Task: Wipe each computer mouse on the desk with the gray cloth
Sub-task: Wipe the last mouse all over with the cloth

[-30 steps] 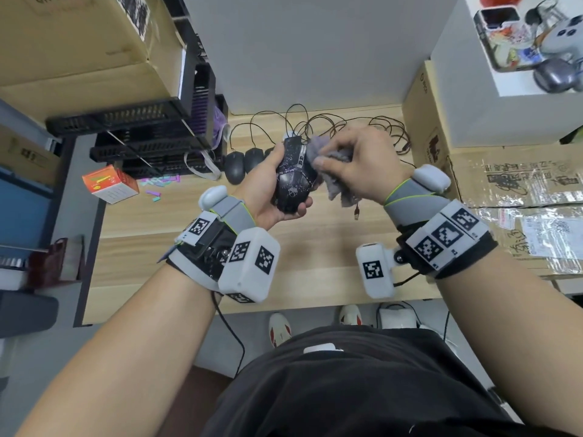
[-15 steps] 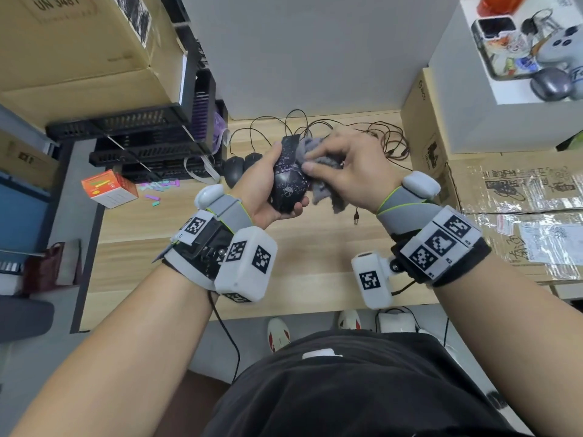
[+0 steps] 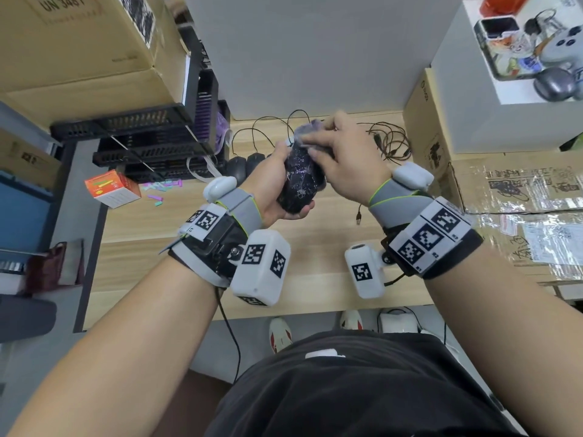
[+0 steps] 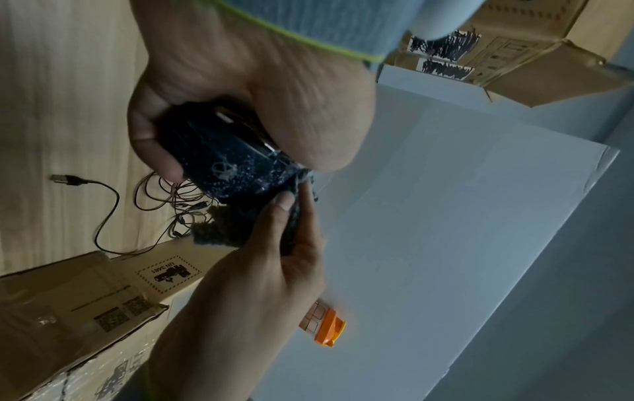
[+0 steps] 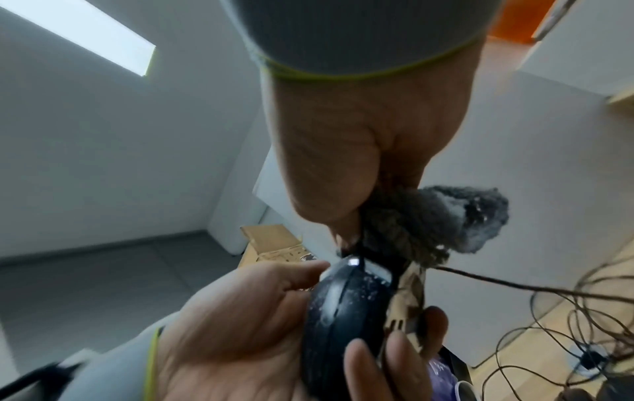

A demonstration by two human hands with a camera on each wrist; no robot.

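My left hand (image 3: 277,184) grips a black speckled gaming mouse (image 3: 299,181) above the wooden desk (image 3: 157,266), fingers curled round its body. My right hand (image 3: 340,159) holds the bunched gray cloth (image 3: 307,132) against the mouse's far front end. In the left wrist view the mouse (image 4: 226,160) sits in my palm with the cloth (image 4: 223,228) beyond it under my right fingers (image 4: 284,214). The right wrist view shows the cloth (image 5: 446,219) bulging from my right fist above the mouse (image 5: 343,312). Two plain black mice (image 3: 244,167) lie on the desk behind my left hand.
Tangled black cables (image 3: 388,140) and a loose USB plug (image 3: 359,217) lie at the back right. Black trays (image 3: 151,143) and an orange box (image 3: 112,189) stand left. Cardboard boxes (image 3: 504,190) line the right side, with a white box (image 3: 504,105) on top.
My right hand has slid the cloth along the mouse from its side up to its far front end. Both hands have lifted slightly away from me; the left grip stays.
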